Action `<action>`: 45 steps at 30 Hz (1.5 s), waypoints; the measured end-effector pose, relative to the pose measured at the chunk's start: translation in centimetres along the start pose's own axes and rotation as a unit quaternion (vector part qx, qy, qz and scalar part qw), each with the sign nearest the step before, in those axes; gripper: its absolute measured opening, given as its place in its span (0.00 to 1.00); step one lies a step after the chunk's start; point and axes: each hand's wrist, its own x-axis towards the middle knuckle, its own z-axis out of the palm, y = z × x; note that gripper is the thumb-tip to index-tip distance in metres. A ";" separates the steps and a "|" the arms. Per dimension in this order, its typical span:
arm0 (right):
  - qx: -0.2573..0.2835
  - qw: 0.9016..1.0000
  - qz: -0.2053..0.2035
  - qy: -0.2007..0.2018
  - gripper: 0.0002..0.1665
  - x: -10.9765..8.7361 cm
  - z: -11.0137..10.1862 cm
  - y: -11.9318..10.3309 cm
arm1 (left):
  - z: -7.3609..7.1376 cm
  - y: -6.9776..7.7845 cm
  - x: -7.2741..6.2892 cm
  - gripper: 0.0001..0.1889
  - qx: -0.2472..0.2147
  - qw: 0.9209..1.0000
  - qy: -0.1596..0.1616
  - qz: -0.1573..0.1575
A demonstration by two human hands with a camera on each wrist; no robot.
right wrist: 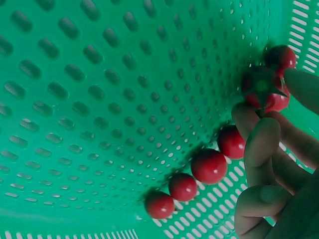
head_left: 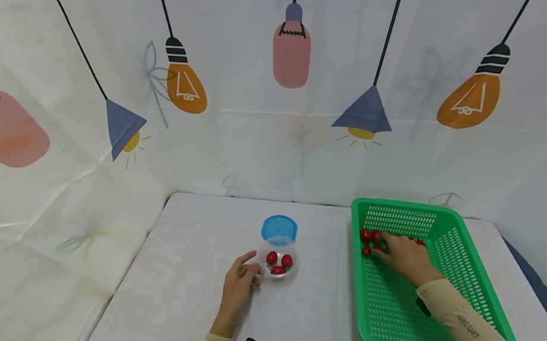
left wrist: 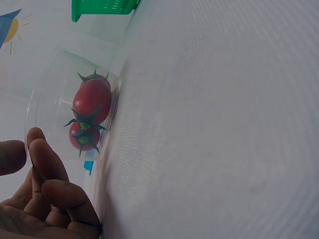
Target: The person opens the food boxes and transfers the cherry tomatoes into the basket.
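Note:
My left hand (head_left: 238, 285) pinches the rim of a small clear plastic tub (left wrist: 50, 99) between thumb and fingers. Inside the tub lie 3 red cherry tomatoes (head_left: 272, 258) with green stalks. Over in the green basket (head_left: 461, 280), my right hand (head_left: 407, 259) reaches down to the far left side. Its thumb and fingertips close around a cherry tomato (right wrist: 264, 89) with a green leafy top, partly hidden by the fingers. Several other cherry tomatoes (right wrist: 209, 166) lie in a row along the basket's edge beside that hand.
A blue lid (head_left: 280, 228) lies on the white-covered table (head_left: 182, 264) just behind the tub. The basket has raised perforated walls and stands at the table's right. Behind the table hangs a white sheet (head_left: 234, 146) printed with lamps.

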 end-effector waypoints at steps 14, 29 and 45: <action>0.021 0.999 0.029 -0.028 0.24 0.1 -0.9 -0.1 | -0.2 -0.3 0.1 0.20 0.009 1.000 -0.004 0.011; 0.067 0.995 -0.009 0.068 0.21 1.0 -4.1 -4.0 | -0.2 -0.4 0.1 0.21 0.004 1.000 -0.008 0.007; 0.156 0.985 0.001 0.072 0.23 2.4 -6.1 -9.9 | -0.1 -0.5 0.0 0.21 0.002 1.000 -0.008 0.007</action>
